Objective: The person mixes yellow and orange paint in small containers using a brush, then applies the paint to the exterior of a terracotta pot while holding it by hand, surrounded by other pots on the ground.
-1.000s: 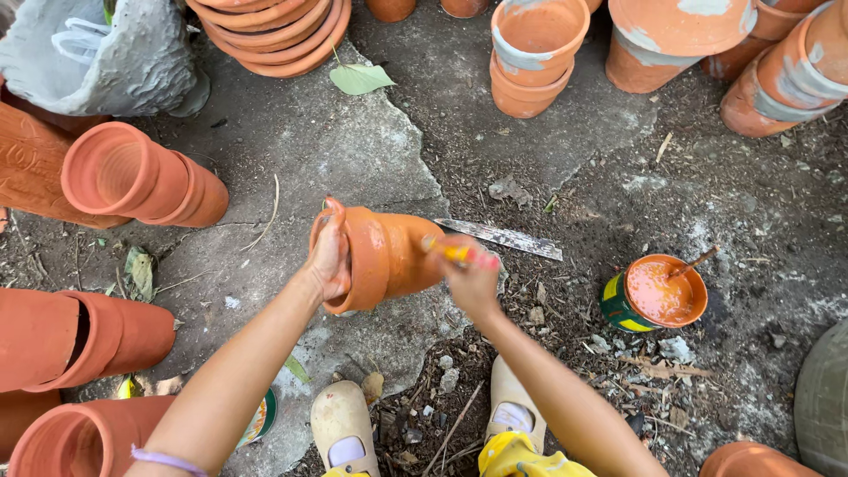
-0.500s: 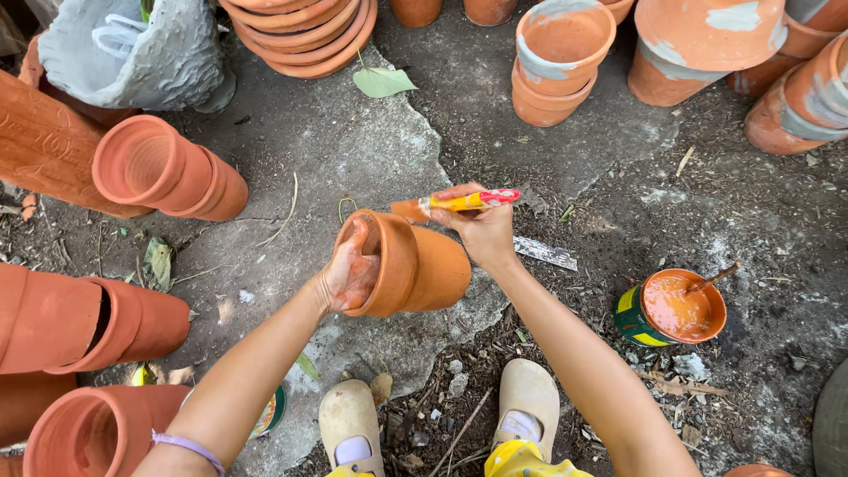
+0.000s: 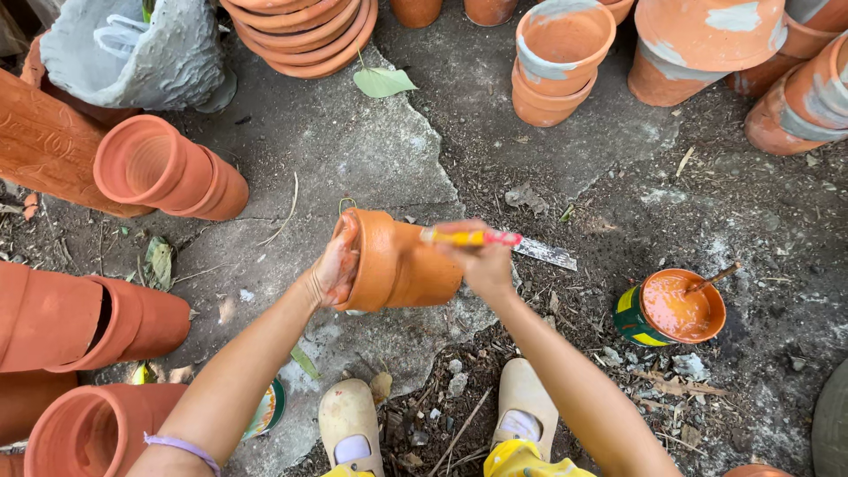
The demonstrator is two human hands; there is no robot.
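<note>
Head view: left hand (image 3: 334,265) reaches into the mouth of a terracotta pot (image 3: 402,263) held on its side, fingers gripping the rim. Right hand (image 3: 481,261), just right of the pot, is closed around a yellow-handled brush (image 3: 468,238). Paint can (image 3: 670,308) sits further right of the pot.

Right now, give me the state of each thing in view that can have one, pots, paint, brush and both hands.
Terracotta pot: on its side, off the ground.
Left hand: inside the pot's mouth, holding it.
Right hand: gripping the brush.
Brush: level, across the pot's base end.
Paint can: open, full of orange paint, stick standing in it.
Pot stack: nested, lying sideways.
Patchy pots: upright, stacked.
</note>
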